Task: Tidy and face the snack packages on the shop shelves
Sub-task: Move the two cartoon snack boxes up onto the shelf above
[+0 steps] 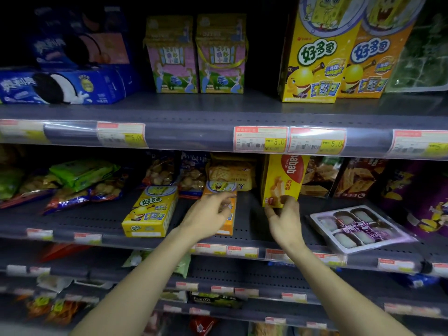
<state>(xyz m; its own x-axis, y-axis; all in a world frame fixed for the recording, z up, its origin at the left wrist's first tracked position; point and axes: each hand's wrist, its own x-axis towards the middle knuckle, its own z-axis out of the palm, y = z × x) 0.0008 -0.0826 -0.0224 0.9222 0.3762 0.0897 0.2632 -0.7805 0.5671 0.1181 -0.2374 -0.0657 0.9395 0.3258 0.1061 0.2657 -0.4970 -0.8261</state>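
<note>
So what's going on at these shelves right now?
A person is straightening snacks on the middle shelf. Their right hand pinches the bottom corner of an upright yellow wafer box. The left hand reaches over an orange box lying flat; whether it touches is unclear. A yellow box lies beside that.

We see bare shelf [252,221] between the orange box [230,214] and the tray of sweets [358,229]; the upright wafer box [281,180] blocks its back. Left of the yellow box [150,212], open shelf runs beneath slumped bags [82,187].
</note>
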